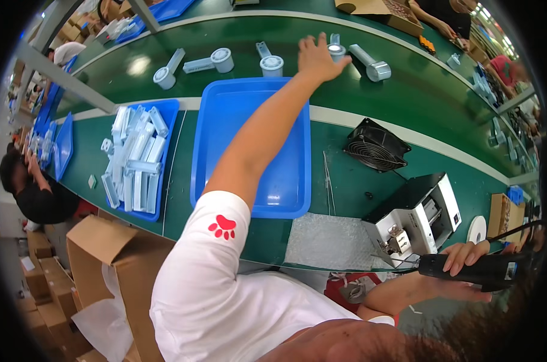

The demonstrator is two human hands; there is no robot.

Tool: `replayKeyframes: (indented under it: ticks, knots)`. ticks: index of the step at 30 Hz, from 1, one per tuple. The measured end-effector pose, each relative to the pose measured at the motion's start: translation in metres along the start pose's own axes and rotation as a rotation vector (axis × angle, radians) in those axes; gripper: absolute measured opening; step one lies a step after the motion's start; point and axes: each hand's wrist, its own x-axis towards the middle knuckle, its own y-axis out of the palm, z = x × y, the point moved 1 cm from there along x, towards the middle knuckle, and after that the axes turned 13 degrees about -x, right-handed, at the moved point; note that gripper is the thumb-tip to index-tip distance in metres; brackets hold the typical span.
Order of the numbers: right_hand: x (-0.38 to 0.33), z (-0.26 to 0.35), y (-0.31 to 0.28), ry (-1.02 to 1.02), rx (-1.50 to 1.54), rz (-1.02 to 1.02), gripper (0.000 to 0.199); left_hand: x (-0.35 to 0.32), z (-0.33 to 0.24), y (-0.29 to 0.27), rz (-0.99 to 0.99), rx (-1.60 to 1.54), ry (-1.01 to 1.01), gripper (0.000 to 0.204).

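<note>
My left hand [317, 58] reaches far over the green conveyor belt [418, 90] with fingers spread. Its thumb is against a white round-headed plastic part [335, 50]. More such parts lie along the belt: one [270, 62] just left of the hand, one [373, 65] to its right. My right hand [464, 258] is low at the right, closed around a black handheld tool [487, 273] with a cable. An empty blue tray [225, 130] lies under my outstretched left arm.
A second blue tray [167, 114] at the left holds several white plastic strips. A black fan [376, 148], a white and black machine [421, 217], a bubble-wrap sheet [331, 241] and a white tape roll [477, 229] sit on the bench. Cardboard boxes [98, 247] stand lower left. Other people work at left and upper right.
</note>
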Motion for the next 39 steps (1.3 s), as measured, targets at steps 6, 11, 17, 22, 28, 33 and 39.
replayKeyframes:
  ticks: [6,11,17,22,28,33,39]
  knots:
    - [-0.021,0.005,0.017,0.049,-0.141,-0.268,0.096,-0.009,0.064,-0.079,0.172,0.291,-0.233,0.107]
    - [-0.017,0.004,0.029,0.124,-0.419,-0.291,0.091,0.021,0.129,-0.078,0.181,0.121,-0.28,0.089]
    - [-0.006,0.015,0.041,0.062,-0.65,-0.443,0.076,-0.012,0.127,-0.15,-0.014,-1.446,-0.498,0.048]
    - [0.003,0.016,0.044,-0.156,-0.894,-0.299,0.049,-0.17,0.034,-0.213,0.046,-1.378,-0.562,0.036]
    - [0.021,0.029,0.048,-0.311,-0.838,-0.36,0.036,-0.336,-0.068,-0.181,0.276,-0.797,0.023,0.036]
    - [0.028,-0.003,0.044,-0.294,-0.8,-0.247,0.059,-0.397,-0.078,-0.133,0.281,-0.913,0.044,0.045]
    - [0.022,-0.007,0.031,-0.573,-1.033,-0.277,0.069,-0.408,-0.072,-0.116,0.355,-0.895,0.148,0.042]
